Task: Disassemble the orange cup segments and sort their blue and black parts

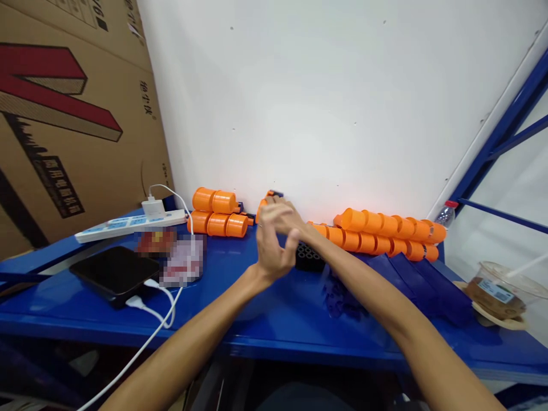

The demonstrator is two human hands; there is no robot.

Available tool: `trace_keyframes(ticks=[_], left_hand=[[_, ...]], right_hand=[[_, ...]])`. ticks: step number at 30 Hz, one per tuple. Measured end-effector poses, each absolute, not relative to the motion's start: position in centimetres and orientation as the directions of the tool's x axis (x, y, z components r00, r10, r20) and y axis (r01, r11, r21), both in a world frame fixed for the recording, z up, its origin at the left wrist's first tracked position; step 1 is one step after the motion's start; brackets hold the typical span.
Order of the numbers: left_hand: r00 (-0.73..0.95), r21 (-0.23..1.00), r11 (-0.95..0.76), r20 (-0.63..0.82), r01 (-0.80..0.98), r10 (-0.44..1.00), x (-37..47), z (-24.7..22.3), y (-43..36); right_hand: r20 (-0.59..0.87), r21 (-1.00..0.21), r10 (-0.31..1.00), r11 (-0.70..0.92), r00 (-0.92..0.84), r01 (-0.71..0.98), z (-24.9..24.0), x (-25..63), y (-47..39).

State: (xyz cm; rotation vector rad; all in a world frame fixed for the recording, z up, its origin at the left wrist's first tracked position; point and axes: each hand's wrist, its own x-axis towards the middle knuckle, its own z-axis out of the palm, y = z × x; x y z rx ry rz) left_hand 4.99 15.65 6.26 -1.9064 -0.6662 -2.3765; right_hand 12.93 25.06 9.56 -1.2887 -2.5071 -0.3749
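So, on the blue table [257, 328], orange cups [367, 243] are stacked right of the left hand [273, 245], which is held loosely open. The right hand [287, 216] is partly blocked by it (grip can't be told). Apparently, an orange piece [261, 210] is being handled at the right's fingertips; steadiness is probably needed.

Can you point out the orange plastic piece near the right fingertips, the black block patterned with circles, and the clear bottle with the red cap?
Orange plastic piece [260, 212]: head view, its visible left part.
Black circle-patterned block [309, 256]: head view, its patterned face.
Clear red-capped bottle [446, 216]: head view, its body.
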Motion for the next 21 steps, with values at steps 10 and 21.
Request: trace_keyframes(ticks=[10, 21], left_hand=[[-0.086, 0.840, -0.409, 0.407, -0.357, 0.909, 3.5, 8.0, 19.4], [0.192, 0.916, -0.110, 0.196, -0.387, 0.962, 6.0, 6.6, 17.7]], right_hand=[[0.516, 0.439, 0.381, 0.651, -0.767, 0.619, 8.7, 19.1, 14.0], [0.842, -0.042, 0.436, 0.640, -0.318, 0.767, 6.6, 23.8, 16.5]])
